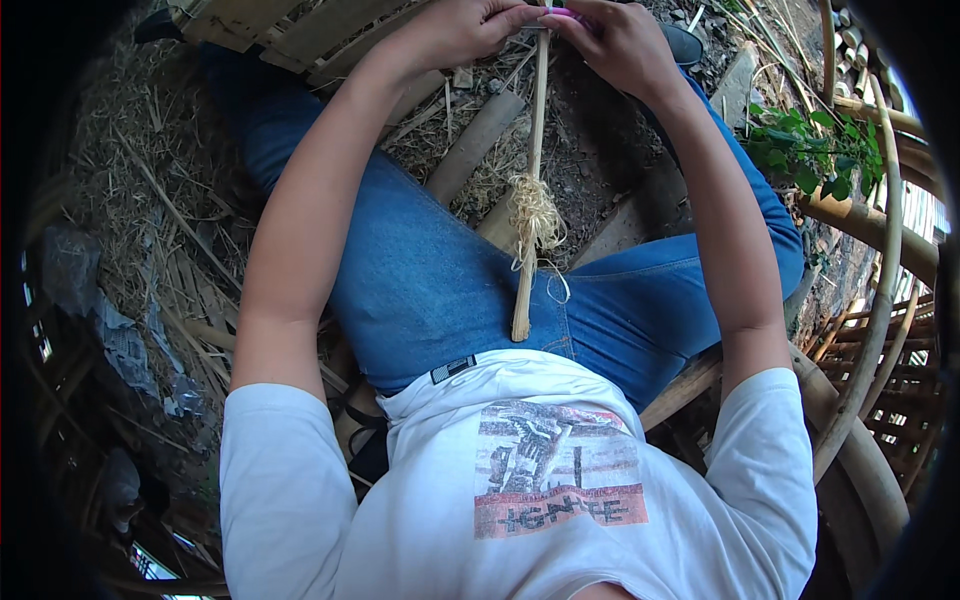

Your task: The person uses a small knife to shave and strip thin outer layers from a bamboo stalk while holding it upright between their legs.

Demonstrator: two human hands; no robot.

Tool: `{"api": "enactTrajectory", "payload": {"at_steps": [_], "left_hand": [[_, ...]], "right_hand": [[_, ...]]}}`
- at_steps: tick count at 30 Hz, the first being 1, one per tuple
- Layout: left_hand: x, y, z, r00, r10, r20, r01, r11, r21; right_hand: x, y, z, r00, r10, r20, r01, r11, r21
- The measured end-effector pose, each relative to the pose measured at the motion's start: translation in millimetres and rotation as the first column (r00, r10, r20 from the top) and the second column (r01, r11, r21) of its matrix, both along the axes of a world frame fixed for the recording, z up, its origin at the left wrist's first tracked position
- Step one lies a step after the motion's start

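Observation:
A long pale wooden stick (pixel 537 120) runs from between my hands at the top edge down to my lap. Partway along it sits a clump of thin curled shavings (pixel 537 212), with loose strands hanging onto my jeans (pixel 420 270). My right hand (pixel 622 45) is closed around a slim pink-handled tool (pixel 562 12); a thin light edge crosses the stick beside it, perhaps a blade. My left hand (pixel 465 35) pinches close against the stick and the tool's far end. The top edge cuts off part of both hands, so what lies in the left fingers is unclear.
Cut bamboo pieces (pixel 475 148) lie on the straw-strewn ground between my legs. Wooden slats (pixel 340 38) stand at the upper left, with crumpled plastic (pixel 125 345) on the left. Curved bamboo poles (pixel 885 260) and a leafy plant (pixel 815 150) are on the right.

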State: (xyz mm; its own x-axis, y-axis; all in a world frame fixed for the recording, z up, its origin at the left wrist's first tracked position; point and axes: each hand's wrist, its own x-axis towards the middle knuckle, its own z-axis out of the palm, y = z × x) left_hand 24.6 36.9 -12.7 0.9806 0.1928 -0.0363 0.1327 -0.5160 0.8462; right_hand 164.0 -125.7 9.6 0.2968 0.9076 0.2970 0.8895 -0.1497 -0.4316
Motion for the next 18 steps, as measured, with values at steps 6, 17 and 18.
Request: {"api": "enactTrajectory", "payload": {"at_steps": [6, 17, 18], "left_hand": [[-66.4, -54.0, -18.3, 0.979, -0.115, 0.170, 0.112, 0.993, 0.023], [-22.6, -25.8, -18.8, 0.990, -0.003, 0.140, 0.007, 1.000, -0.025], [-21.4, -24.0, -23.9, 0.998, 0.021, 0.062, -0.010, 0.983, -0.182]], "right_hand": [[-49.6, -61.2, -14.1, 0.978, 0.144, -0.151, -0.165, 0.977, -0.138], [-11.4, -25.8, -17.2, 0.997, 0.078, 0.006, -0.078, 0.997, -0.001], [-10.3, -27.4, -18.3, 0.997, 0.076, 0.010, -0.076, 0.997, 0.000]]}}
